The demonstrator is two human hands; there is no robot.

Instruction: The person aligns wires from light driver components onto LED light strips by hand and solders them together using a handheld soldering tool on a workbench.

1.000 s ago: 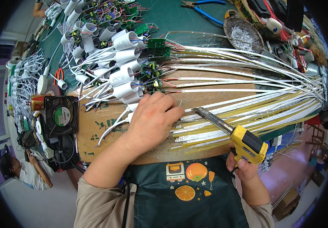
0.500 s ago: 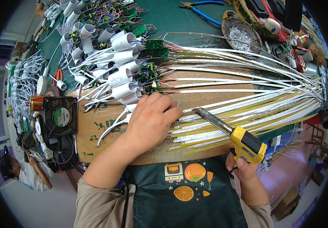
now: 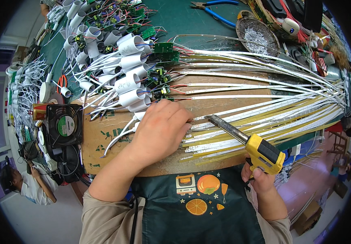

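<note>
My left hand (image 3: 161, 129) is closed, its back turned up and its fingertips hidden beside the near ends of the white LED strips (image 3: 240, 97). What those fingers hold cannot be made out. Just below the hand's wrist side, white cables (image 3: 118, 140) run in under it. My right hand (image 3: 259, 177) grips a yellow and black soldering gun (image 3: 263, 152), whose dark metal tip rests close above the strip ends, right of my left fingers. Green circuit boards (image 3: 159, 79) with red and blue wires and white tubes (image 3: 128, 83) lie beyond my left hand.
Blue-handled pliers (image 3: 216, 10) and a round dish of solder scraps (image 3: 259, 38) lie at the back. A black fan (image 3: 64, 125) stands at left. More boards and tubes pile at the far left. Another person (image 3: 31, 183) sits at lower left.
My left hand's fingers have drawn in and its knuckles have shifted slightly left. The soldering gun has stayed almost where it was.
</note>
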